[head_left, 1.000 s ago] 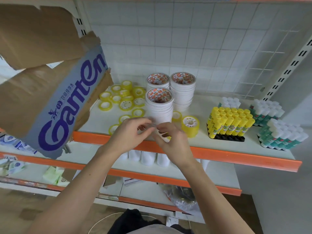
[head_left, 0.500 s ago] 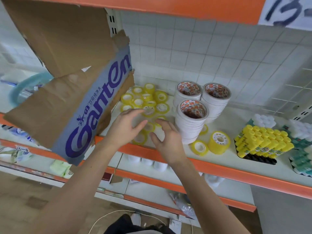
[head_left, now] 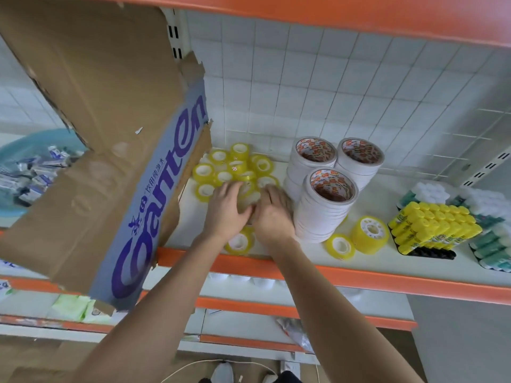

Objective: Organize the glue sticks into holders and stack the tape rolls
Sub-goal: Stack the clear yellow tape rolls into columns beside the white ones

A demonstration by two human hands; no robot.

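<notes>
Several small yellow tape rolls [head_left: 239, 163] lie loose at the back left of the white shelf [head_left: 387, 261]. My left hand [head_left: 228, 207] and my right hand [head_left: 273, 215] lie side by side over the near part of this pile, thumbs touching, fingers fairly straight. A clear roll [head_left: 248, 199] shows between them. Another small roll [head_left: 240, 241] sits under my wrists at the shelf edge. Three stacks of white tape [head_left: 325, 208] stand just right of my right hand. Yellow-capped glue sticks [head_left: 434, 225] fill a black holder, with green glue sticks [head_left: 492, 244] at the far right.
A torn cardboard box [head_left: 110, 134] with purple lettering hangs over the shelf's left end, close to my left arm. A wide yellow roll [head_left: 370, 234] and a small one [head_left: 340, 246] sit in front of the white stacks. An orange upper shelf [head_left: 331, 15] runs overhead.
Both hands have moved from the shelf's front edge back and left onto the pile of small yellow rolls. The camera has swung left and closer.
</notes>
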